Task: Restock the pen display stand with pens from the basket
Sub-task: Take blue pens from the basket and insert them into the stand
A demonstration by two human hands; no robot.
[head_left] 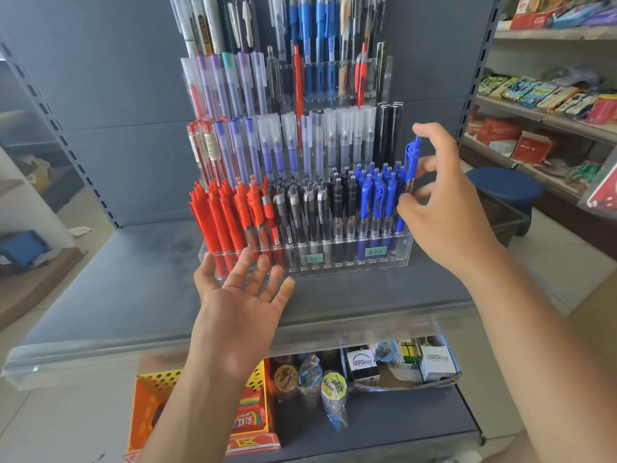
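A clear acrylic tiered pen display stand sits on a dark blue shelf, packed with red, black, blue and frosted pens. My right hand pinches a blue retractable pen at the stand's right end; its lower end sits in the front row while its top stands above the neighbouring blue pens. My left hand is spread, palm up, with its fingertips against the stand's front wall below the red pens. An orange perforated basket stands below the shelf at lower left, partly hidden by my left arm.
A clear price strip runs along the shelf's front edge. The lower shelf holds small boxes and toy packets. To the right are shelves of snack packets and a round blue stool. Grey upright rails frame the shelf unit.
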